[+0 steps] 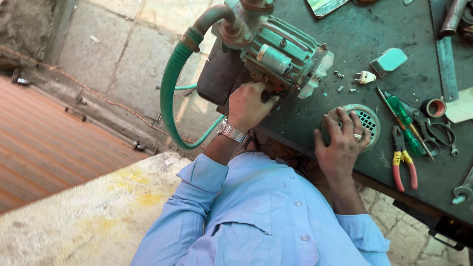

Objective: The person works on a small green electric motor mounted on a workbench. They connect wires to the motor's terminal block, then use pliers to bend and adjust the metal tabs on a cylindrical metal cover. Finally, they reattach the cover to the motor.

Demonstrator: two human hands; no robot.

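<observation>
Two hands work at a green workbench (364,39): the left hand (249,106) grips the underside of a green water pump motor (276,56), while the right hand (342,143) rests open-fingered on its round fan cover (367,118), near pliers (404,165).

This is a repair workshop, open to a rough stone-paved floor (123,54). A grimy dark green tabletop (364,34) carries a worn green electric pump motor (276,54) with a green hose (170,93), beside a removed fan cover (367,118). Hand tools lie scattered about: screwdrivers (404,120), red-handled pliers (404,165), scissors (436,133), a roll of tape (434,107) and loose screws (340,75).
</observation>
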